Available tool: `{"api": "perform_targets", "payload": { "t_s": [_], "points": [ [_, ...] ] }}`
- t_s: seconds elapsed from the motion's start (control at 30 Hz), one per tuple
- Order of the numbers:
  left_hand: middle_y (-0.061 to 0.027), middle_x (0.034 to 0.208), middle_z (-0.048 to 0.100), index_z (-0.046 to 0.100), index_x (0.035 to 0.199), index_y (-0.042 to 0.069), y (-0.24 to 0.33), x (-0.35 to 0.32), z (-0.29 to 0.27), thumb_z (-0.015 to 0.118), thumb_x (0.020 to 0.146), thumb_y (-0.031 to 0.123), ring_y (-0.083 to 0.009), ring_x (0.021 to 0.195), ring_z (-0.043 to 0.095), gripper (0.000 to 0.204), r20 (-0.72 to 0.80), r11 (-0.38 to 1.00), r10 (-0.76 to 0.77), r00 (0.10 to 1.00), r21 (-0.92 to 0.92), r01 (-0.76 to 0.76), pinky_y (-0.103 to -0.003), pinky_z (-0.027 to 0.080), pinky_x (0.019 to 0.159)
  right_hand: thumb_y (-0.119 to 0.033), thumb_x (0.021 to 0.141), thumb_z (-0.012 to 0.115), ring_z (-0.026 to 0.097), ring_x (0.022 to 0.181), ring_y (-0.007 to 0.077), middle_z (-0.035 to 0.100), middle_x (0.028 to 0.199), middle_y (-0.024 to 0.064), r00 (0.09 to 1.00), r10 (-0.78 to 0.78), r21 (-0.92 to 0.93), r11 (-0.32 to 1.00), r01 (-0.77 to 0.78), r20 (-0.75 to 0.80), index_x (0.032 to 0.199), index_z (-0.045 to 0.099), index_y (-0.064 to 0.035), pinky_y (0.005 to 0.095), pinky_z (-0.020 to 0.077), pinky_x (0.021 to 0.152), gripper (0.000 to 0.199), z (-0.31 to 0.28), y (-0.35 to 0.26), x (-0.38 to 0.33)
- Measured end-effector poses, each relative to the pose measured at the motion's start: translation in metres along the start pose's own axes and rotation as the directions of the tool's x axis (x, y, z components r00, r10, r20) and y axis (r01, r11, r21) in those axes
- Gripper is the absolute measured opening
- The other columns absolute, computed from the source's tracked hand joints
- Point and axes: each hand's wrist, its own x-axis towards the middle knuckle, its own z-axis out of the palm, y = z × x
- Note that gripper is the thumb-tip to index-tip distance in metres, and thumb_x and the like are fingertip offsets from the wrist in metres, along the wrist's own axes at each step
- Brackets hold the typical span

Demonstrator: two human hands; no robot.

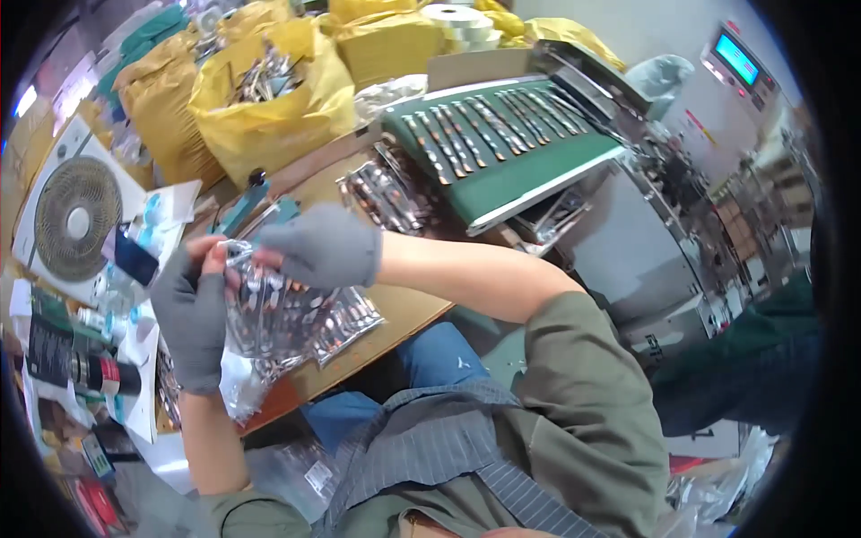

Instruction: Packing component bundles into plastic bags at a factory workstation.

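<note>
Both my hands wear grey fingerless gloves. A clear plastic bag (269, 314), filled with slim patterned strips in orange, black and silver, stands at the table's near edge. My left hand (193, 314) pinches the bag's gathered top from the left side. On the right, my right hand (321, 247) has its fingertips closed on the same top. More of these slim strips (350, 323) lie just right of the bag. Beyond my right wrist, a pile of strips (386, 190) rests on the brown table (309, 190). What the strips are exactly I cannot make out.
A green conveyor belt (484, 193) carries a row of strips at the far right, beside a machine with a lit screen (737, 58). Yellow sacks (269, 134) stand at the back. A fan (79, 220) and a dark cylinder (108, 372) are on the left.
</note>
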Motion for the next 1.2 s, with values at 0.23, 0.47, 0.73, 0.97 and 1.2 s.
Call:
{"api": "perform_targets", "payload": {
  "t_s": [0.23,0.47,0.73,0.97,1.2],
  "points": [
    [-0.0036,0.091,0.065,0.065,0.098,0.002,-0.127,0.011,0.041,0.076,0.069,0.018,-0.011,0.082,0.06,0.036,0.201,0.868,-0.184,0.962,-0.426,0.255,-0.027,0.049,0.068,-0.031,0.088,0.055,0.061,0.067,0.0347,0.063,0.074,0.0125,0.98,0.172,-0.193,0.97,-0.15,0.103,0.095,0.06,-0.0108,0.041,0.047,0.058,0.022,0.061,0.089,0.034],
    [-0.0072,0.102,0.064,0.057,0.114,-0.001,-0.239,0.042,0.07,0.081,0.066,0.02,-0.0164,0.088,0.06,0.057,0.109,0.637,-0.407,0.907,-0.677,0.367,-0.028,0.046,0.082,-0.043,0.081,0.059,0.061,0.082,0.0357,0.062,0.092,0.0145,0.768,0.5,-0.225,0.759,-0.611,-0.401,0.089,0.058,-0.008,0.0453,0.0479,0.072,0.036,0.157,0.206,0.109],
    [-0.0073,0.095,0.065,0.065,0.102,0.0,-0.291,0.094,0.027,0.081,0.066,0.025,-0.0157,0.085,0.059,0.046,-0.029,0.658,-0.658,0.752,-0.508,0.556,-0.029,0.045,0.078,-0.03,0.077,0.061,0.061,0.081,0.0344,0.06,0.086,0.0142,0.873,0.443,-0.401,0.775,-0.488,-0.205,0.083,0.058,-0.0091,0.0445,0.0469,0.067,0.022,0.161,0.186,0.145],
    [-0.0056,0.095,0.065,0.065,0.102,-0.003,-0.29,0.084,0.032,0.075,0.073,0.024,-0.0129,0.085,0.059,0.041,-0.071,0.767,-0.563,0.824,-0.416,0.488,-0.028,0.045,0.08,-0.023,0.077,0.057,0.061,0.079,0.0336,0.062,0.085,0.0122,0.79,0.605,-0.341,0.724,-0.599,-0.102,0.082,0.058,-0.0118,0.0441,0.0476,0.067,0.013,0.199,0.228,0.095],
    [-0.0059,0.096,0.065,0.065,0.103,-0.001,-0.285,0.081,0.031,0.076,0.072,0.026,-0.0135,0.085,0.059,0.043,-0.116,0.793,-0.565,0.817,-0.35,0.499,-0.028,0.044,0.081,-0.022,0.075,0.057,0.061,0.081,0.0332,0.062,0.085,0.0119,0.795,0.588,-0.295,0.741,-0.603,-0.149,0.08,0.058,-0.0121,0.0447,0.0476,0.069,0.011,0.203,0.227,0.089]
  ]
}}
